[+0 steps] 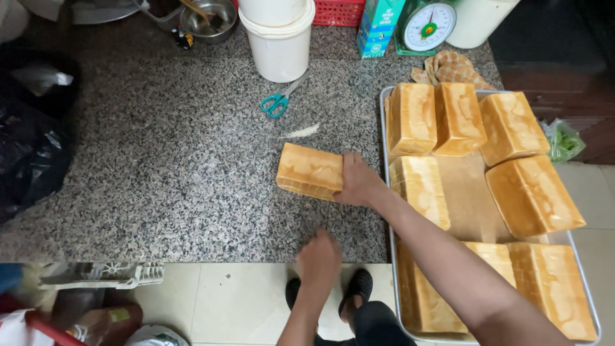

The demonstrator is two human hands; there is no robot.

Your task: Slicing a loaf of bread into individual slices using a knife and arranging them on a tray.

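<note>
A loaf is held on the bench beside the tray, right hand fingers clasping its end. Likely light, soft, crushable; best held broadly. The left hand hovers, blurred, grip unclear.

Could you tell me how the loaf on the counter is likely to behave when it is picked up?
The loaf is probably light and soft, so a hard squeeze may dent it. Its flat sides suggest it won't roll. The right hand grips one end only; it might sag if lifted that way.
</note>
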